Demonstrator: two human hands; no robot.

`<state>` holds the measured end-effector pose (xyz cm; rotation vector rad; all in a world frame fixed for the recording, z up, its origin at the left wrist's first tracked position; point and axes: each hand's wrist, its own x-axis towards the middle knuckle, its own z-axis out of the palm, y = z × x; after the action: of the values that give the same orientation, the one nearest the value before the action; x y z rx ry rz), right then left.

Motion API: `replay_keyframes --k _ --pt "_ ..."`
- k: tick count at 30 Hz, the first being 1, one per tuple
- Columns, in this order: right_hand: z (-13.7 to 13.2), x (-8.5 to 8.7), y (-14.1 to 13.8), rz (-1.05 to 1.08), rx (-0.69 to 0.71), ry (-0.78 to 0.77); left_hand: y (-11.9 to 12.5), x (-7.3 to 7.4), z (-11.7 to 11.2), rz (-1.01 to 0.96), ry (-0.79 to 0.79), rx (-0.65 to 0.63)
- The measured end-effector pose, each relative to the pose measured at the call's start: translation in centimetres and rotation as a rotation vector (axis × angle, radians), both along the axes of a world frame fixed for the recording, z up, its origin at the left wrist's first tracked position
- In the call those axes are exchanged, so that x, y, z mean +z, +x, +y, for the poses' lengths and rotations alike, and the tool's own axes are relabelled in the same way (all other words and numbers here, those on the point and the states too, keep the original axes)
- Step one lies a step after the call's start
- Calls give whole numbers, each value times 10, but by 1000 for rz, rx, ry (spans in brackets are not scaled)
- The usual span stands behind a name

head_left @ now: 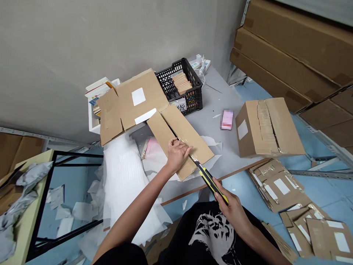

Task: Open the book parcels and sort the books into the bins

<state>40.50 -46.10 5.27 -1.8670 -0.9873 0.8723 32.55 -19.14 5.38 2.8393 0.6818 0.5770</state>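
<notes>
A long flat cardboard box (190,138) lies on the grey table (220,99), taped along its middle seam. My left hand (178,152) presses down on the box with curled fingers next to the seam. A yellow-and-black utility knife (211,180) is gripped in my right hand (233,208). Its blade tip rests on the taped seam near the box's front end.
An opened flattened box (129,103) lies behind, next to a black crate (183,86) of wooden slats. A closed box (266,127) and a pink packet (227,119) sit at right. Flattened boxes (292,195) cover the blue floor. White foam sheets (124,184) hang at left.
</notes>
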Motion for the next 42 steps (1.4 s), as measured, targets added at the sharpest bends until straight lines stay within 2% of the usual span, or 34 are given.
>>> replay_keyframes --k 7,12,13,15,17,19,21,23,26,28,30,33,36,38,42 --pt "-17 -10 -8 87 89 5 -5 -1 -7 -19 19 -8" --pt "-43 0 3 82 147 -33 1 3 -3 -193 92 49" --pt "-48 2 10 65 104 -32 1 5 -2 -238 107 41" --pt "-52 5 26 14 -74 -38 -2 8 -2 -303 131 -3" --pt "-42 6 43 -35 -255 -50 -12 13 -4 -305 150 -51" --pt "-21 4 55 -68 -341 -33 -25 24 -8 -173 164 -78" --pt "5 1 58 -74 -334 7 -36 43 -11 80 161 -91" --pt "28 -2 55 -87 -308 43 -37 66 -14 367 144 -98" --pt "48 -6 51 -129 -313 77 -15 98 -15 721 144 -137" --pt "52 -9 52 -142 -336 85 9 108 -15 905 149 -168" --pt "50 -11 56 -144 -364 83 32 107 -14 1022 151 -173" --pt "45 -12 62 -144 -399 78 51 88 -13 1047 192 -221" --pt "40 -13 65 -145 -420 75 53 63 -9 930 253 -355" --pt "38 -13 64 -150 -438 76 53 51 -4 816 249 -453" --pt "35 -13 63 -160 -446 68 58 47 8 678 213 -646"
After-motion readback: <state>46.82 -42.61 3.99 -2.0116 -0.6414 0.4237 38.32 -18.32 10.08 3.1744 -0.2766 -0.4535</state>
